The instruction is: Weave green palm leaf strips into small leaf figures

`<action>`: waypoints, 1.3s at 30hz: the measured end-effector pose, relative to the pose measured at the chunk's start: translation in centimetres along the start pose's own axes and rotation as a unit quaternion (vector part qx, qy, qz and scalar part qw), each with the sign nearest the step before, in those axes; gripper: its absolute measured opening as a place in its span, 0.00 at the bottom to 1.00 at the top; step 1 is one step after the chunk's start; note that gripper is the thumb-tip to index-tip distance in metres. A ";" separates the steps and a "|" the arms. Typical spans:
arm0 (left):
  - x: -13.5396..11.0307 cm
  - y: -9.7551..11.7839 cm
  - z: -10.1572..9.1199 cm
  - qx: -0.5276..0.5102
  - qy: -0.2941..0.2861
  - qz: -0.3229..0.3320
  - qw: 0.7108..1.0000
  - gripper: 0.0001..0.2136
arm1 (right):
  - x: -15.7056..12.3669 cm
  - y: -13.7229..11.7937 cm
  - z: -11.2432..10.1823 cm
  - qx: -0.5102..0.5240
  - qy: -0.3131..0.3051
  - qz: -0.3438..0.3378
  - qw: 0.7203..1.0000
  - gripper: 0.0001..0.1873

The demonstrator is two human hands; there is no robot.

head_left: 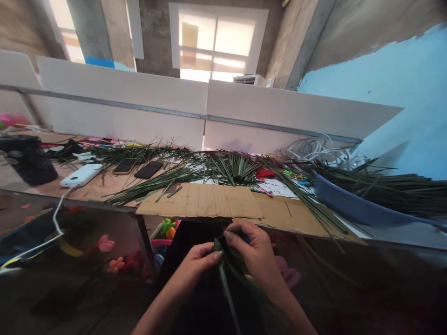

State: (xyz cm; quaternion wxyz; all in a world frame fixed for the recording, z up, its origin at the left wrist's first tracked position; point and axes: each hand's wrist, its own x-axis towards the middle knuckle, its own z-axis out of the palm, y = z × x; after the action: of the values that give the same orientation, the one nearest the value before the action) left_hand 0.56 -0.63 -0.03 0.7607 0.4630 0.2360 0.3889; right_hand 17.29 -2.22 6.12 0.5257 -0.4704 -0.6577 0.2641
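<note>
In front of the table edge, above the lap, my left hand (200, 260) pinches a folded piece of long green leaf strips (225, 274) between thumb and forefinger. My right hand (252, 249) closes its thumb and forefinger on a strip at the upper end of the same piece. One pale green strip hangs down from between the hands. Other strips trail under my right hand, where they are dark and hard to make out. Just beyond the hands, a flat sheet of brown cardboard (209, 201) lies along the table edge.
Loose green leaf strips (153, 184) and a fanned leaf bundle (240, 170) lie across the table. A blue basin (349, 197) of leaves stands at right. Two phones (148, 170), a white power bank (82, 175) with a cable and a dark cup (30, 158) are at left. White panels (279, 109) rise behind.
</note>
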 end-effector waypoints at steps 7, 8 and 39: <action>-0.2 -0.1 -0.2 0.012 -0.017 0.004 1.000 0.17 | 0.3 0.0 -0.1 -0.022 -0.015 -0.006 1.000 0.08; -0.2 -0.1 -0.2 0.016 -0.005 0.018 1.000 0.17 | 0.3 0.0 -0.1 -0.029 -0.019 -0.007 0.999 0.07; 1.2 0.5 -1.1 -0.014 0.174 0.101 0.979 0.15 | 0.1 2.3 -0.7 0.155 -0.106 0.167 0.968 0.20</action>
State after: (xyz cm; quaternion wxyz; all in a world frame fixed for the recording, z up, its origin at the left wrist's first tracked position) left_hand 0.22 1.05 -0.07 0.6714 0.3987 0.3111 0.5417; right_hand 18.71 -1.28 4.39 0.4679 -0.4555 -0.5726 0.4957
